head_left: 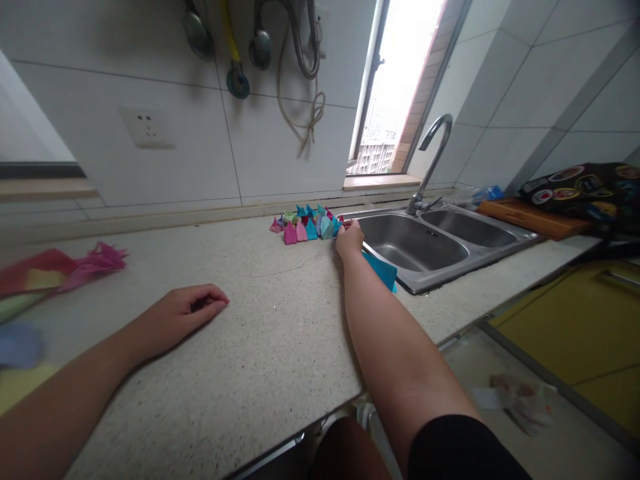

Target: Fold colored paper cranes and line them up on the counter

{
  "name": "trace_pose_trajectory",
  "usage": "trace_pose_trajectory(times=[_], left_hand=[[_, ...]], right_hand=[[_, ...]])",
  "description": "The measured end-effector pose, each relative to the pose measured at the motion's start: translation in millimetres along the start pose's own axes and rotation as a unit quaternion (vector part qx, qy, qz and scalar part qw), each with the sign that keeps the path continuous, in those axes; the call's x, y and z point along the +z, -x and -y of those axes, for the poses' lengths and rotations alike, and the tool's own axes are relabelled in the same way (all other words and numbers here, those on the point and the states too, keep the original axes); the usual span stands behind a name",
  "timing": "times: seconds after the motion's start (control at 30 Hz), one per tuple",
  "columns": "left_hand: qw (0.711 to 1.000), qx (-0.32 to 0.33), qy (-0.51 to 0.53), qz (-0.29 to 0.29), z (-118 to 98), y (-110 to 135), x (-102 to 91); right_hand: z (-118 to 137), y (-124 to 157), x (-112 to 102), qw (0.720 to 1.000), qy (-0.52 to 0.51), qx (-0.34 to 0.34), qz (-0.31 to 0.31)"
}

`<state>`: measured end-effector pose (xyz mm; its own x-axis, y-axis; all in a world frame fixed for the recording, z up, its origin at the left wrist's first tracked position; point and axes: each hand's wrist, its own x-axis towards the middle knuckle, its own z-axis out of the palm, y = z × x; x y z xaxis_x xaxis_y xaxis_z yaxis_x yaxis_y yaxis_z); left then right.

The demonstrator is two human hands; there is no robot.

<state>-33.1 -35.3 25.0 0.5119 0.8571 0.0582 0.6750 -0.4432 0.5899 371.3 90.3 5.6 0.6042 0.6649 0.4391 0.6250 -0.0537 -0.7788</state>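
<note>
My right hand (349,239) reaches far across the speckled countertop (260,320) to a cluster of small folded paper pieces (307,223) in pink, blue and green beside the sink. Its fingers are pinched together at the pile's right edge, on what looks like a small red piece; I cannot make out exactly what they hold. A blue sheet of paper (383,270) lies under my right forearm at the sink's edge. My left hand (187,310) rests on the counter, fingers loosely curled, holding nothing.
A steel double sink (430,243) with a curved tap (434,157) sits right of the pile. Coloured paper sheets and a pink folded shape (95,260) lie at far left. A wooden board (530,217) and a patterned bag (585,190) are beyond the sink. Utensils hang on the tiled wall.
</note>
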Motion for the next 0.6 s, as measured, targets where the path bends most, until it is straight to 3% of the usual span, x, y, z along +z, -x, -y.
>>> trace_pose_trajectory(times=[0.27, 0.6], left_hand=[[1.000, -0.001, -0.011, -0.004, 1.4, 0.3, 0.2], [1.000, -0.006, 0.004, -0.002, -1.7, 0.3, 0.4]], right_hand=[[0.2, 1.1, 0.5, 1.000, -0.009, -0.012, 0.027], [2.1, 1.9, 0.1, 1.000, -0.015, -0.015, 0.015]])
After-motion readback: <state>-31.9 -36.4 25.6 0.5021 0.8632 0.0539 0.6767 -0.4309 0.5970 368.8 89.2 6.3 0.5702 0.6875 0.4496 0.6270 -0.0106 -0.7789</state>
